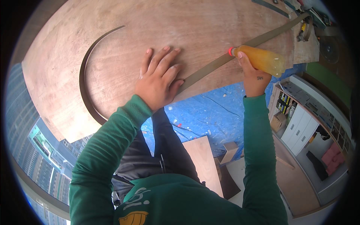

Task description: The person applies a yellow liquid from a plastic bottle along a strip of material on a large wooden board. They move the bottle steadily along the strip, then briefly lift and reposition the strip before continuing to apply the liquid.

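My right hand is wrapped round a clear plastic bottle of amber-yellow liquid or glue. The bottle is tipped, its red cap end pointing left at a long, flat olive-brown strip; whether it touches the strip I cannot tell. That strip runs diagonally over the plywood sheet from the far right. My left hand lies with fingers spread on the plywood, its thumb on or beside the strip. Left of it a strip of the same colour curls on edge in a wide arc; the link between the two is hidden.
A blue tarp covers the floor below the sheet's near edge. Tools and another strip lie at the far right. A shelf unit with white drawers stands at right. Wood boards lie beside my legs. A window is at left.
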